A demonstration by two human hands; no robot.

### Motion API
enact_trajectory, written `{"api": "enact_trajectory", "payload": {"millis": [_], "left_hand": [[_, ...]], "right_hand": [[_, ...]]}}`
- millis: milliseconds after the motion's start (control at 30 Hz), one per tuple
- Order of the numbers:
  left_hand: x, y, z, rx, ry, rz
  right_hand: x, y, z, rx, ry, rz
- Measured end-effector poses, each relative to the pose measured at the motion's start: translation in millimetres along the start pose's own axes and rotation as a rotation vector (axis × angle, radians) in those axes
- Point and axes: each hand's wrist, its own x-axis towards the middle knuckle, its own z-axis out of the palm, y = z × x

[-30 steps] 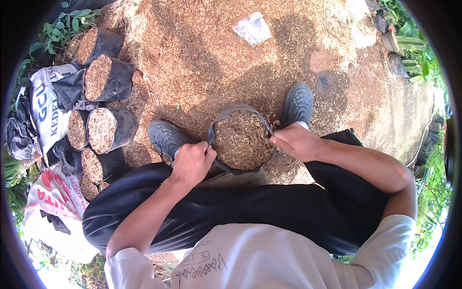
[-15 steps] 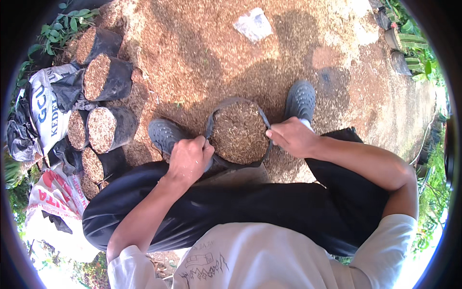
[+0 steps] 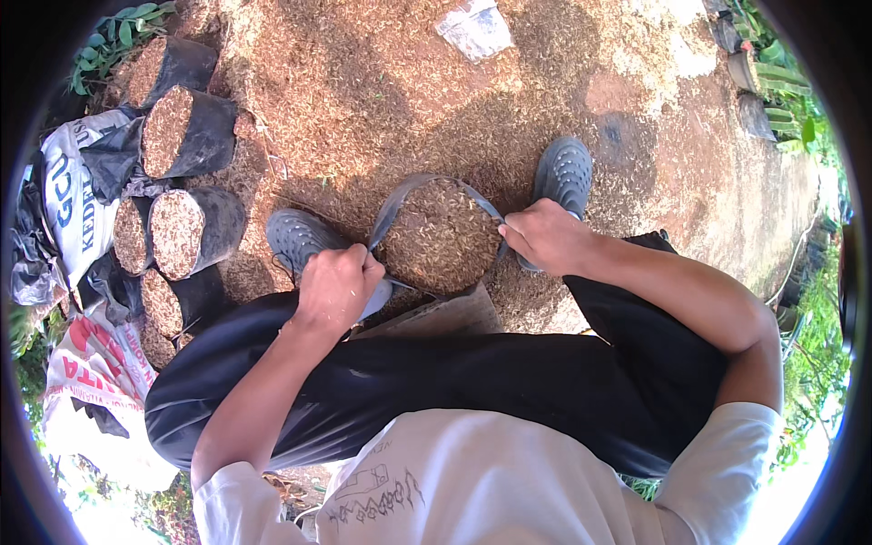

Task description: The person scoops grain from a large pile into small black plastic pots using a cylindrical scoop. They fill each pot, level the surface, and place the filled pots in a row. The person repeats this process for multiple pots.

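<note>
Between my feet stands a black plastic planting bag (image 3: 400, 202), filled with a brown, husky growing mix (image 3: 440, 234). My left hand (image 3: 340, 289) is closed on the left side of the bag's rim, its knuckles up. On the opposite side, my right hand (image 3: 548, 238) pinches the rim between thumb and fingers. The rim is stretched between both hands, its far side rising in an arc above the mix. The bag's lower body is hidden from above.
Several filled black planting bags (image 3: 207, 136) stand at the left, beside white printed sacks (image 3: 91, 363). A clear plastic packet (image 3: 475, 31) lies on the husk-strewn ground ahead. My grey clogs (image 3: 565, 173) flank the bag. A flat greyish board (image 3: 445, 316) lies just before my legs.
Both hands still grip the rim and have shifted slightly left in the picture. The bag's far rim now stands higher, in a wider arc. The whole view has shifted a little.
</note>
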Motion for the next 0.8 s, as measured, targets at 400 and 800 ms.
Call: {"api": "enact_trajectory", "payload": {"millis": [400,800], "left_hand": [[0,5,-11,-0.048,-0.058,-0.01],[1,7,-3,-0.015,0.006,-0.003]], "right_hand": [[4,-5,-10,0.025,-0.194,0.079],[5,-2,-11,-0.076,-0.014,0.029]]}}
